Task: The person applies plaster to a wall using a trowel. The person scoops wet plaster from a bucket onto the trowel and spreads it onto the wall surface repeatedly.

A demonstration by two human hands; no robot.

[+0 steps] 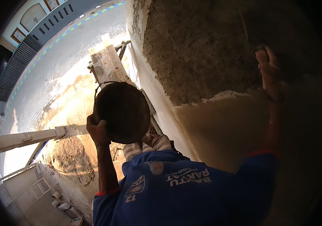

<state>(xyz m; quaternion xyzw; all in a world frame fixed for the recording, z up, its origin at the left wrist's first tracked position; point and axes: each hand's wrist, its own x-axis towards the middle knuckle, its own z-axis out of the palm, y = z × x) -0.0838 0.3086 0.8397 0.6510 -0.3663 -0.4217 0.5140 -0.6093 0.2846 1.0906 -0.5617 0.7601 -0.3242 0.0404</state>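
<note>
My left hand [97,130] grips the rim of a dark, round bucket [122,111], held over my legs; its inside is too dark to make out. Up at the right, my right hand [266,67] is raised against the wall, where rough dark plaster [202,56] meets a smoother surface [228,128] along a ragged edge. Its fingers are closed on a small dark object [259,49], probably a tool, hard to make out in the shade.
Below me, a narrow plank scaffold [108,64] runs along the wall beside my sandalled foot [151,133]. A beam [25,139] crosses at left. Beneath lie a sand heap [70,158], a ladder-like frame [29,192] and blocks [63,206]. A paved road [48,83] and gated building lie beyond.
</note>
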